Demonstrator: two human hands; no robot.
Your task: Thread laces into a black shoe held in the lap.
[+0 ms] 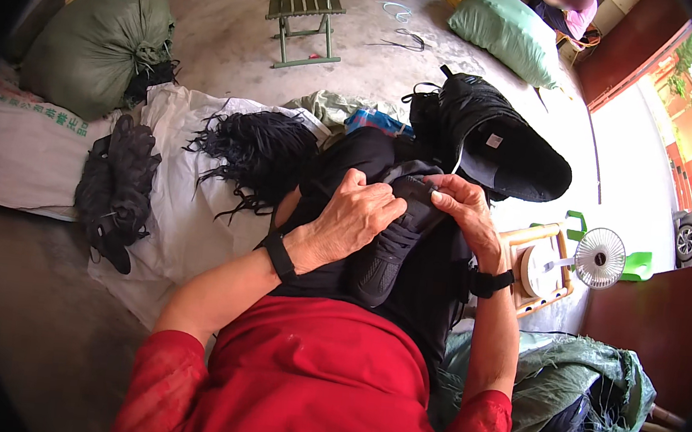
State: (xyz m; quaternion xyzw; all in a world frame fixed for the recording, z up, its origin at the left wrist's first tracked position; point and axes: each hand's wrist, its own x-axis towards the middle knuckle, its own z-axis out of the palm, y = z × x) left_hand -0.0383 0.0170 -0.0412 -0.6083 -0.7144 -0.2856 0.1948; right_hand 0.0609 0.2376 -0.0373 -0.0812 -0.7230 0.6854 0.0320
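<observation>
A black shoe [383, 261] lies across my lap, its ridged sole end toward me. My left hand [356, 214] is closed at the shoe's left side, thumb against curled fingers; whatever it pinches is too small or dark to make out. On the other side, my right hand [465, 208] pinches a dark edge of the same shoe between thumb and fingers. Beyond my hands are larger black shoes [513, 140], one with a pale label inside its opening. Left of my knees, a heap of black laces [259, 153] rests on a white sheet [183, 225].
More black shoes [120, 186] lie at the left beside a white sack [28, 148]. A stuffed green sack [96, 46] stands behind. Ahead is a folding stool [306, 8]; a pale green sack [505, 33] lies farther right. A small fan [600, 259] and an open sack [549, 360] are at my right.
</observation>
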